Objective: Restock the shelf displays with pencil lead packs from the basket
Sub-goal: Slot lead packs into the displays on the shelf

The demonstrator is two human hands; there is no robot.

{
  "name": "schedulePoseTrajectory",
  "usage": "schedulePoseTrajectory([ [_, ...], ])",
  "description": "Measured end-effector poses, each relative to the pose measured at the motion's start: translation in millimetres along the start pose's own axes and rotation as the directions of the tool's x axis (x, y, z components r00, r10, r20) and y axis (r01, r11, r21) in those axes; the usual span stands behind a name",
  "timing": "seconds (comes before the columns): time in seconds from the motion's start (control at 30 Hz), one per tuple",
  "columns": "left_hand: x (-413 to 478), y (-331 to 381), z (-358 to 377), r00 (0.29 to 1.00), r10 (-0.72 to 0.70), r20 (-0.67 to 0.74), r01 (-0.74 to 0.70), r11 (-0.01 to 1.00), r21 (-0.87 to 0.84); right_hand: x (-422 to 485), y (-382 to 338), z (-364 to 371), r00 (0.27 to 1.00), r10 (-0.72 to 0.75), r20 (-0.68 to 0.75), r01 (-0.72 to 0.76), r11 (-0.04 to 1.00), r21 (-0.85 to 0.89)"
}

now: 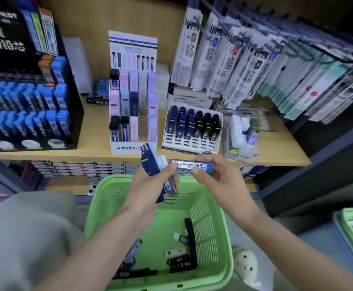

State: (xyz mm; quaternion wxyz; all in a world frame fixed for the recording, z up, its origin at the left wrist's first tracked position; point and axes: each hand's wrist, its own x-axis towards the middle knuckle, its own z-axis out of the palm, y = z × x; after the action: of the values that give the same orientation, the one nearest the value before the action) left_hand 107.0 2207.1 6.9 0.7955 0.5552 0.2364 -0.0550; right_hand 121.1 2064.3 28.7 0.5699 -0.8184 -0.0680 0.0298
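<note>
Scene: A person stands at a stationery shelf [95, 133] with both bare forearms reaching out over a green basket [100, 194].
Left hand: The left hand [148, 185] has its fingers curled round a fanned bundle of lead packs [150, 162], navy, pale blue and clear, their tops pointing to 12 o'clock.
Right hand: The right hand [215, 177], at 3 o'clock from the left hand, pinches a single blue lead pack [192, 164] between thumb and fingertips. The pack lies level, and its far end is just beside the bundle.
Basket: Directly below the hands. A few loose packs [179, 261], black, white and blue, lie on its floor toward 6 o'clock.
Shelf at 12 o'clock: A white MONO display [127, 147] holds upright packs in stepped rows, and several of its slots show clear plastic only.
Shelf at 1 o'clock: A white tray [190, 141] carries rows of navy and black packs.
Shelf at 10 o'clock: A black Pilot display [3, 28] is full of bright blue packs.
Shelf at 2 o'clock: Carded refills [255, 64] hang in overlapping rows.
</note>
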Motion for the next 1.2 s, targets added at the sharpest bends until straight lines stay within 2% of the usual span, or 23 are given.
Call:
schedulePoseTrajectory([
  [0.07,-4.4,6.4,-0.8,0.999,0.018,0.036,-0.017,1.0,-0.009,-1.6,-11.4,-1.5,0.999,0.021,-0.04,-0.016,0.992,0.121],
  [0.2,-8.3,21.6,-15.4,0.996,0.067,0.058,-0.069,0.997,0.043,7.7,-37.0,4.4,0.991,0.002,-0.135,0.026,0.978,0.208],
  [0.3,-4.5,37.8,-40.0,0.99,0.124,0.059,-0.128,0.99,0.058,24.1,-54.9,17.6,0.978,-0.066,-0.199,0.1,0.981,0.166],
  [0.4,2.3,56.8,-70.3,0.988,0.155,0.003,-0.154,0.984,0.085,45.1,-66.8,39.9,0.969,-0.126,-0.213,0.142,0.988,0.064],
  [0.63,25.7,97.1,-148.7,0.971,0.2,-0.128,-0.195,0.98,0.051,83.1,-86.6,133.2,0.97,-0.237,-0.046,0.234,0.97,-0.064],
  [0.83,38.1,114.6,-206.6,0.954,0.213,-0.21,-0.204,0.977,0.066,110.4,-86.6,209.0,0.937,-0.33,0.113,0.348,0.892,-0.289],
  [1.0,49.0,110.6,-234.3,0.946,0.194,-0.259,-0.194,0.981,0.029,127.9,-77.7,236.3,0.901,-0.356,0.249,0.433,0.786,-0.441],
  [1.2,54.1,112.0,-244.6,0.943,0.193,-0.271,-0.197,0.98,0.011,143.6,-76.5,242.4,0.891,-0.365,0.271,0.454,0.734,-0.505],
])
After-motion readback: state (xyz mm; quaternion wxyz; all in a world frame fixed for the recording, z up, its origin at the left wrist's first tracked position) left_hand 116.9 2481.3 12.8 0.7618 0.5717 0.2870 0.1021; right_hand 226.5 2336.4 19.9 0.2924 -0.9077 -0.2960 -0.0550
